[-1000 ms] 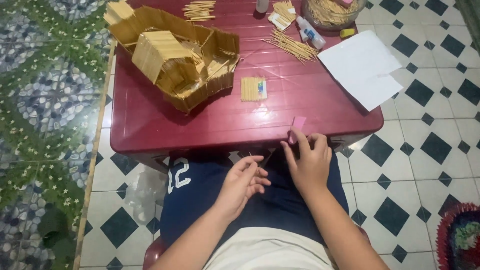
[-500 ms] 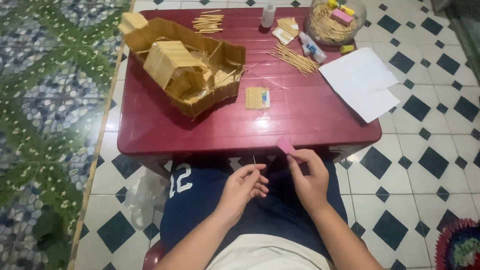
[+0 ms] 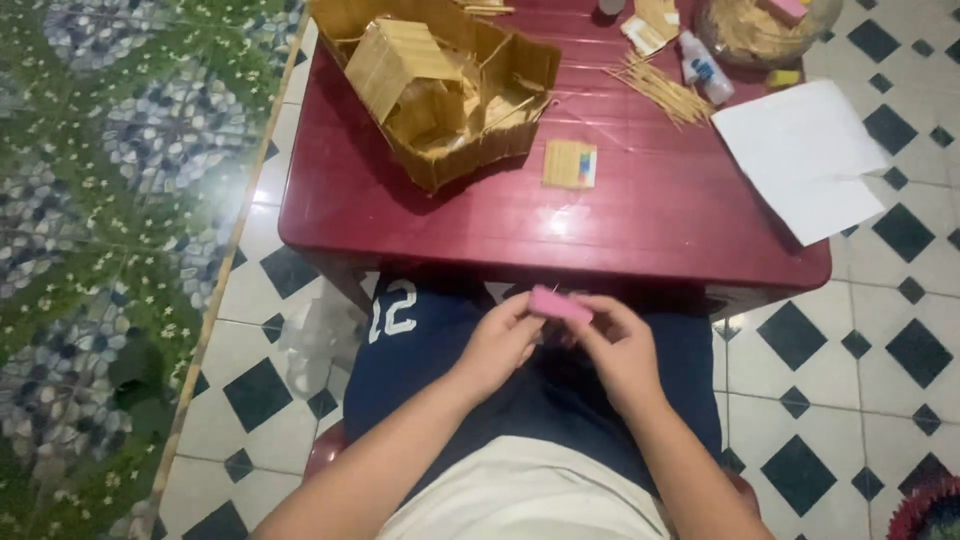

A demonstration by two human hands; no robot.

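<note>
Both of my hands meet over my lap, just below the front edge of the dark red table (image 3: pixel 640 230). My left hand (image 3: pixel 497 345) and my right hand (image 3: pixel 620 348) pinch a small pink block (image 3: pixel 560 304) between their fingertips. A thin stick seems to be held with it, but it is too small to make out. On the table stands a model house of wooden sticks (image 3: pixel 440 85) inside a stick-built wall. A small flat stick panel (image 3: pixel 570 163) lies near the table's middle.
A pile of loose thin sticks (image 3: pixel 660 88), a small glue bottle (image 3: pixel 703 68) and a round basket (image 3: pixel 765 25) sit at the back right. A white sheet of paper (image 3: pixel 810 160) overhangs the right edge. A floral mat (image 3: pixel 110 200) covers the tiled floor at left.
My hands have come together and dropped lower over my lap. The pink block now lies level between both hands instead of standing up in my right hand.
</note>
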